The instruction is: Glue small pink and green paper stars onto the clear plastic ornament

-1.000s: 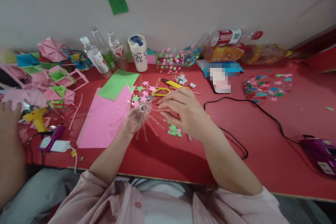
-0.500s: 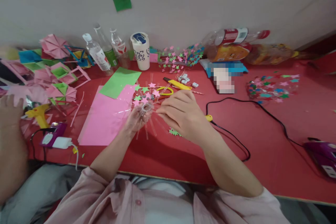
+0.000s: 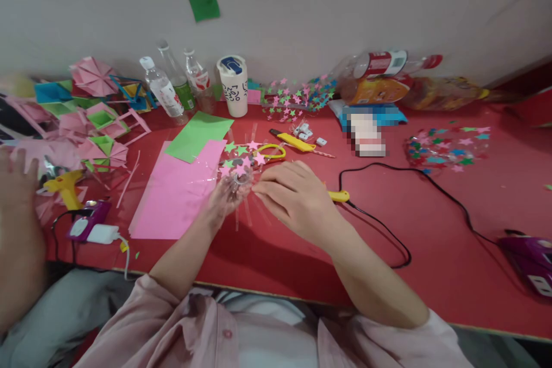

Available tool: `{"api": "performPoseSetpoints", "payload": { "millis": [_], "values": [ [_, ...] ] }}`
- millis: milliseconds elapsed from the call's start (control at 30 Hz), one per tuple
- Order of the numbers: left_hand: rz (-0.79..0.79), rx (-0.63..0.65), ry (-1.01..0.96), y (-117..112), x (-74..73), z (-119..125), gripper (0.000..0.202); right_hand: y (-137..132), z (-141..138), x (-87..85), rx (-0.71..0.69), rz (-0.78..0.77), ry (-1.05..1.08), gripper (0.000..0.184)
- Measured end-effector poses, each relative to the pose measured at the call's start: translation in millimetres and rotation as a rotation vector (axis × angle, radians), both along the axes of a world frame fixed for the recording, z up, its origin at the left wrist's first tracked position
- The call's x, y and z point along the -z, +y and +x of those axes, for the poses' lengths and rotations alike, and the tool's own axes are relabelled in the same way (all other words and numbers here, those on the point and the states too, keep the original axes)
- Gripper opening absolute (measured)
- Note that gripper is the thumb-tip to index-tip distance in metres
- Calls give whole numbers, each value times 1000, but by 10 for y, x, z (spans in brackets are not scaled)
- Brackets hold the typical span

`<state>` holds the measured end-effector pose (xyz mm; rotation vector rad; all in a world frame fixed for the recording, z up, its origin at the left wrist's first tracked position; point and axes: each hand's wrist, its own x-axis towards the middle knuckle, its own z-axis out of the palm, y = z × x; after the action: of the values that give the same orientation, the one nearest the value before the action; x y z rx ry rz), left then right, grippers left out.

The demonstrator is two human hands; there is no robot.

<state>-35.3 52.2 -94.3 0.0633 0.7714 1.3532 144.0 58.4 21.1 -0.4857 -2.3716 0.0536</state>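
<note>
My left hand (image 3: 223, 198) grips a clear cut plastic bottle top (image 3: 240, 177) whose thin strips fan outward, several tipped with pink and green paper stars (image 3: 254, 152). My right hand (image 3: 293, 195) is curled with its fingertips pinched at one clear strip just right of the bottle neck; what the fingers hold there is too small to name. Both hands hover over the red table (image 3: 431, 230), beside a pink paper sheet (image 3: 176, 192) and a green sheet (image 3: 198, 135).
Yellow scissors (image 3: 269, 152), a yellow cutter (image 3: 295, 141) and a glue gun with black cable (image 3: 375, 224) lie near. Bottles (image 3: 166, 89), a cup (image 3: 235, 86), folded paper pieces (image 3: 92, 126) and star heaps (image 3: 446, 146) line the back. Another person's hand (image 3: 15, 184) is at left.
My right hand has slid down and left along the strips, covering the loose green stars. The bottle top shifted slightly right. The view moved a little.
</note>
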Motion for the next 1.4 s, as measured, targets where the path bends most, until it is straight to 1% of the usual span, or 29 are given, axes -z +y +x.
{"api": "performPoseSetpoints", "payload": {
  "millis": [67,133,200,267,367,567,667,733,833,1000,1133,1267,1400],
  "values": [
    [8,-19,11,-5,-20,10,19,-9,-22,23,-38,-75,29,14],
    [3,-28,23,-8,-26,11,17,-23,-49,56,-46,-162,75,11],
    [0,-28,31,-8,-20,5,15,-42,-77,87,-9,-263,166,10],
    [0,-24,34,-4,-12,1,14,-63,-99,110,35,-314,249,9],
    [-5,-12,39,9,-11,7,16,-85,-115,123,54,-274,248,6],
    [-36,-12,54,14,-37,21,22,-89,-117,145,82,-247,259,8],
    [-52,-19,61,4,-41,22,21,-88,-119,155,61,-175,271,13],
    [-60,-21,65,2,-42,23,22,-89,-122,153,49,-154,278,16],
    [-63,-16,69,5,-48,21,23,-90,-122,143,38,-154,276,19],
    [-43,-10,70,2,-57,17,18,-93,-101,121,31,-159,241,14],
    [-42,1,68,-8,-36,6,13,-101,-89,108,25,-115,211,13],
    [-51,14,67,-11,12,-23,8,-107,-93,108,-3,-62,168,16],
    [-61,27,64,-5,47,-32,10,-118,-110,98,10,-122,192,13]
  ]
}}
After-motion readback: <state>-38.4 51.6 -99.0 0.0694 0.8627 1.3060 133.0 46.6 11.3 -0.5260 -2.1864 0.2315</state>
